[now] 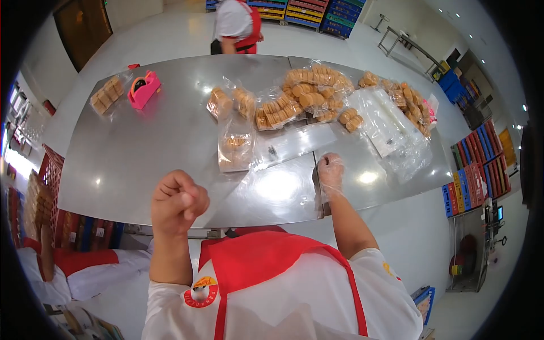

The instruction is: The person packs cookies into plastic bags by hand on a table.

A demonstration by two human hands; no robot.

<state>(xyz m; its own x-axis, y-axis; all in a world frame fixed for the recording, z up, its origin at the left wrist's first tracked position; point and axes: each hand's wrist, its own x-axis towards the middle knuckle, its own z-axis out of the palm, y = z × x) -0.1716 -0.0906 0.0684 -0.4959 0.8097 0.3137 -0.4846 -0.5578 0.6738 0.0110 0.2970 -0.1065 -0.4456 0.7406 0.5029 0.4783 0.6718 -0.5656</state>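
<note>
My left hand (180, 201) is bare and raised over the front edge of the steel table (124, 187). Its fingers are curled in and nothing shows in them. My right hand (331, 173), in a clear plastic glove, rests closed on the table; anything inside its fingers is hidden. Just beyond it lies a flat clear plastic bag (297, 144). A clear bag with round biscuits (234, 150) lies left of that. Behind are a heap of bagged biscuits (317, 85), a bag of biscuits in rows (277, 110) and a small loose-looking stack of biscuits (351, 119).
A pile of clear plastic bags (385, 127) lies at the right. On the far left are a pink tape dispenser (145, 90) and bagged biscuits (107, 95). One person (235, 25) stands behind the table, another (85, 272) at left. Coloured crates (467, 190) stand right.
</note>
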